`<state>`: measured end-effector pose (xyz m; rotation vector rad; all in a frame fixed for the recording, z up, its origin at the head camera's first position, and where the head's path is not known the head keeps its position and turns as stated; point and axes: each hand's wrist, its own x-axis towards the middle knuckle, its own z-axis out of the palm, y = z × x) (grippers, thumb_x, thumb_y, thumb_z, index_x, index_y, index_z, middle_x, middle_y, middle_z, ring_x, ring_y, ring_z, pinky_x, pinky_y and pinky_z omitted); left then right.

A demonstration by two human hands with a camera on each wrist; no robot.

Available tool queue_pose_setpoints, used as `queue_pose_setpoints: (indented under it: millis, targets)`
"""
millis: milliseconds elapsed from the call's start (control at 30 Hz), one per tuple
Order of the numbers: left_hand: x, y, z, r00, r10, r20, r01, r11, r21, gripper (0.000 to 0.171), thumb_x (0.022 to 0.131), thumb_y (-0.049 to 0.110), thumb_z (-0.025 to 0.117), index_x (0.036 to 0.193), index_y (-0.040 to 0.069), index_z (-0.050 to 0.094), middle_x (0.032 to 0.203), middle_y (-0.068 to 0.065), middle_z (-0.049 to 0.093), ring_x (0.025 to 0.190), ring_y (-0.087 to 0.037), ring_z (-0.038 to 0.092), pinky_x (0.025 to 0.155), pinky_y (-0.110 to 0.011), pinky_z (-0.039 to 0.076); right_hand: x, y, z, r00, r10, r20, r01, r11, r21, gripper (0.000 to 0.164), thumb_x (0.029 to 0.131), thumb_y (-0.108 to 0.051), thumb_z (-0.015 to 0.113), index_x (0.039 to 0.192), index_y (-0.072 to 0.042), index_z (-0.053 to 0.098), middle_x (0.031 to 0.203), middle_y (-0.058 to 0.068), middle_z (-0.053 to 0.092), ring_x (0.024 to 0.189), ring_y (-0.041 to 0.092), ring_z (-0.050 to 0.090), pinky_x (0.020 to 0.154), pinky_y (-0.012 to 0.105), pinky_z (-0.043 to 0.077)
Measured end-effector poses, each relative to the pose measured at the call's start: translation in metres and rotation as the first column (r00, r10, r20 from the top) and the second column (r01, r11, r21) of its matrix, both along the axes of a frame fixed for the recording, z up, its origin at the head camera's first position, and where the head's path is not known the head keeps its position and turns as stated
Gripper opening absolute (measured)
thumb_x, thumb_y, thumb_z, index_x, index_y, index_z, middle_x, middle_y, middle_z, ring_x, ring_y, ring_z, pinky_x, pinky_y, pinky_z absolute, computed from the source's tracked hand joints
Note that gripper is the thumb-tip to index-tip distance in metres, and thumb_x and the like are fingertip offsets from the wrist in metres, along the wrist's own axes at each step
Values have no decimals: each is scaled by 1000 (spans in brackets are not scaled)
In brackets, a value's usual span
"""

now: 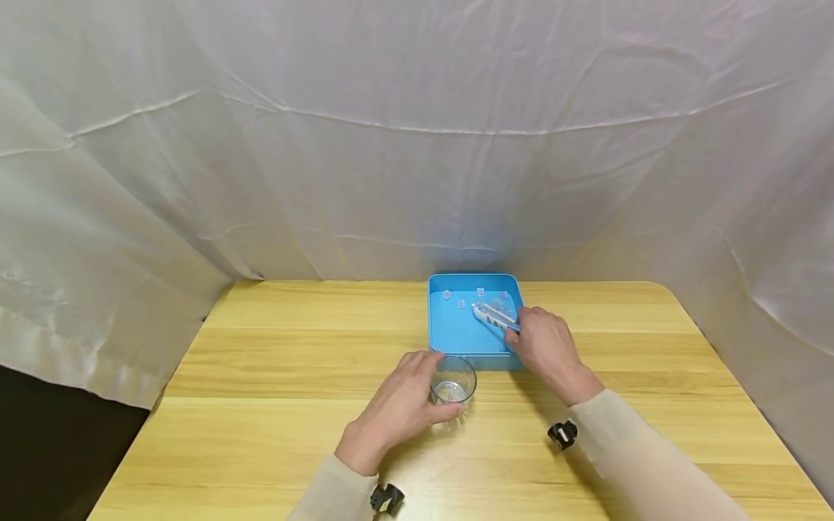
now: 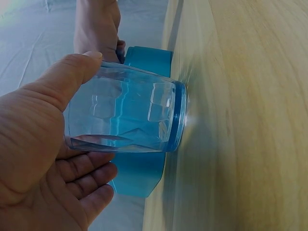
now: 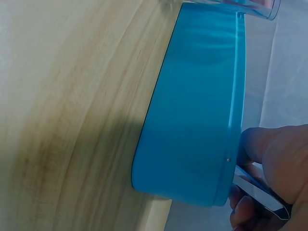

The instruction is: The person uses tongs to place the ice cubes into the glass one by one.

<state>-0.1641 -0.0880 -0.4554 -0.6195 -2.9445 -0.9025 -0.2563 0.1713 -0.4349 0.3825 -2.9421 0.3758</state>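
A broad stretch of the counter (image 1: 274, 391) lies between its left edge and the left hand (image 1: 400, 401), whose thumb and fingers curve around 1 clear glass (image 1: 470, 378). The glass is roughly upright, just in front of the left half of a blue tray (image 1: 449, 336). The tray sits near the middle of the back edge, with several clear cubes (image 1: 461, 304) inside. The right hand (image 1: 550, 351), at the tray's front right corner, grips 1 pair of tongs (image 1: 485, 315), tips among the cubes; I cannot tell whether they pinch 1. Room extends rightward to the right edge; the back right corner is rounded. The surface is pale yellow wood; creased, silvery cloth (image 1: 417, 181) hangs behind and at both sides.
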Motion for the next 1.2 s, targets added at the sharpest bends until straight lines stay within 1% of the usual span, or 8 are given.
queue_pose_setpoints:
  millis: [133,367,500,733,967,1067,1200]
  targets:
    - [1,-1,0,1000,-1,3,1,1000,3,86,88,54,82,152,6,51,147,-9,59,139,-26,53,117,-43,47,2,0,1,1000,0,13,0,1000,-4,22,96,-17,69,90,3,62,72,8,52,62,22,49,53,31,37]
    - [1,-1,0,1000,-6,-20,6,1000,2,85,87,51,84,150,4,52,145,-11,60,138,-27,54,116,-44,48,8,2,3,1000,7,16,-7,999,-37,18,94,-14,67,84,-2,60,71,7,51,60,21,47,52,30,36]
    - [1,0,0,1000,-7,-17,7,1000,11,84,87,50,85,150,4,53,145,-11,61,138,-27,54,116,-44,48,13,6,3,1000,-6,25,7,998,-55,15,93,-13,65,82,-3,60,71,7,51,61,21,46,54,30,36]
    - [1,0,1,1000,-4,-1,4,1000,4,85,87,51,84,151,5,52,146,-11,60,139,-27,53,117,-44,48,24,12,7,999,-33,43,36,995,-88,15,94,-14,63,89,0,63,75,7,54,64,22,48,55,31,37]
    - [2,-1,1,1000,-1,11,1,1000,-5,86,88,54,82,152,7,51,149,-9,58,140,-26,52,118,-43,47,37,16,12,997,-51,50,58,988,-143,17,94,-16,65,91,0,66,80,8,58,65,21,49,55,31,39]
    - [1,-1,1,1000,-1,11,1,1000,-3,85,88,53,82,152,7,51,148,-9,58,141,-26,52,118,-43,47,44,18,16,998,-50,44,56,986,-156,19,95,-19,66,94,0,67,82,8,60,66,22,49,56,31,39]
    - [1,-1,1,1000,-2,10,2,1000,-3,85,88,54,82,152,7,51,148,-9,58,141,-26,51,118,-43,47,55,20,20,999,-44,11,45,984,-171,20,96,-20,68,97,1,70,84,9,63,68,22,51,59,33,42]
